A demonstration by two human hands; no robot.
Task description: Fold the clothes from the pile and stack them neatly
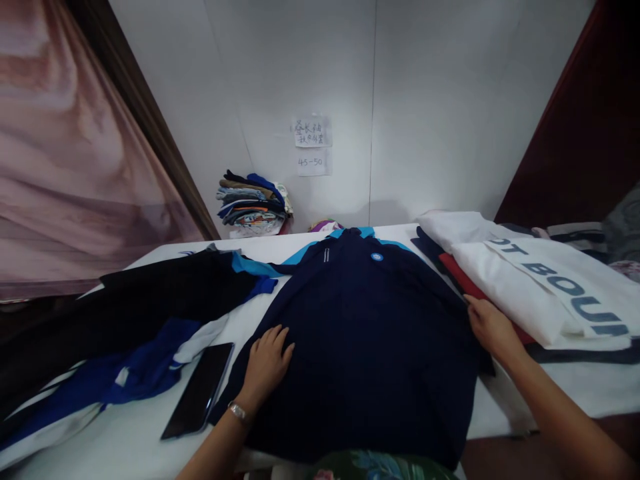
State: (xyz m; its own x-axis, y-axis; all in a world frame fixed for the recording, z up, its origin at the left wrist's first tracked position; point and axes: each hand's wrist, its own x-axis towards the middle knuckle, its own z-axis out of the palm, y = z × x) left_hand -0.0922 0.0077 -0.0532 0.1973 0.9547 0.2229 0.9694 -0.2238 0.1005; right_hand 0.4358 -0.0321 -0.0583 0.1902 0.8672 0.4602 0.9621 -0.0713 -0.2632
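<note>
A navy long-sleeved jacket with light blue shoulder panels and a round blue badge lies spread front side up, collar pointing away from me. My left hand rests flat on its left side with the fingers stretched out. A bracelet circles that wrist. At the jacket's right edge, my right hand pinches the dark fabric near the sleeve, thumb and fingers closed. The jacket's left sleeve reaches out toward a pile of clothes, where its end cannot be made out.
Black and blue clothes lie heaped at left, beside a dark tablet. A folded stack stands at the back. White lettered garments cover a pile at right. Paper notes hang on the wall behind the white table.
</note>
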